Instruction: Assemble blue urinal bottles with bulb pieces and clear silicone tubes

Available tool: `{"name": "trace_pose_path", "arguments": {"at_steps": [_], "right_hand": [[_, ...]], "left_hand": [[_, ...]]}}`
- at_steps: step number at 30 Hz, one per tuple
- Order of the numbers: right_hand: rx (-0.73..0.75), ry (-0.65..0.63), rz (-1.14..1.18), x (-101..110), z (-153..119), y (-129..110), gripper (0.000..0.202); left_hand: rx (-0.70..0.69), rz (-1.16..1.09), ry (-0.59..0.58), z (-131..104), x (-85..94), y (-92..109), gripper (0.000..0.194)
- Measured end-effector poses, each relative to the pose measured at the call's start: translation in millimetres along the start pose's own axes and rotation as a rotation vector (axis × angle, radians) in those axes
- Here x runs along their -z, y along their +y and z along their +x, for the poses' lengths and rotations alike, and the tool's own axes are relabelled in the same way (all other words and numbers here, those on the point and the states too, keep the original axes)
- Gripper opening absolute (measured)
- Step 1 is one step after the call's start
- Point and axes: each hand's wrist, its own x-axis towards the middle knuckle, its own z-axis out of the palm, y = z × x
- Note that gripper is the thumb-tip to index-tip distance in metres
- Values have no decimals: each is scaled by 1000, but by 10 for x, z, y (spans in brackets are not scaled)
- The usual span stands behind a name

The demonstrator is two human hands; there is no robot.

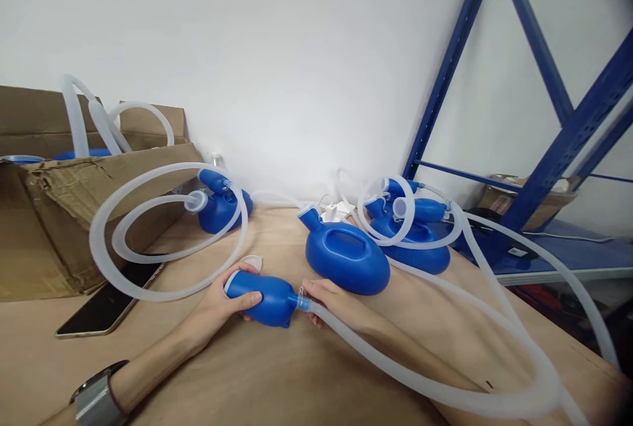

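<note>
My left hand (222,304) is wrapped round a blue plastic urinal funnel (271,301) with a pale rim, lying sideways just above the table. A translucent corrugated hose (376,361) is fitted on the funnel's narrow end. At that joint sits a small wire hose clamp (301,294). The fingers of my right hand (329,299) close on the clamp and hose end; the far fingers are partly hidden behind the hose. A blue urinal bottle (346,268) with a handle stands just beyond my right hand. Behind my left hand lies a round whitish cap (253,261).
At left, a cardboard box (99,215) holds more hoses; a phone (113,301) lies before it. Another bottle (222,208) with a coiled hose stands beside the box. More bottles (420,251) and looping hoses are at right, near a blue metal rack (539,169).
</note>
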Motion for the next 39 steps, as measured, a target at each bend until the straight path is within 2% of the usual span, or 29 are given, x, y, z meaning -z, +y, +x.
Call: {"name": "trace_pose_path", "arguments": {"at_steps": [7,14,20,24,29,32,34,36,39], "right_hand": [[114,-92,-32,34,-66,-151,48],[114,-107,-14,22,-53,-85,43],[66,-125,-36,33,0,-49,49],[65,-125,47,127,85,14,55],[-25,-153,294,258,163,124,62],[4,-109,126,240,162,168,52],[36,-132,-25,181,122,153,44],[123,-113,-167,109,48,98,38],[388,144,-456,40,-76,-6,34]], "left_hand": [[-27,60,0,-2,5,46,59],[-46,112,-12,-1,36,45,60],[29,92,0,23,24,28,66],[54,14,71,24,16,35,63],[174,-184,263,65,16,53,51],[227,-291,367,99,18,69,33],[248,-356,406,109,21,85,24],[246,-388,423,106,27,101,20],[194,-320,361,93,41,109,27]]}}
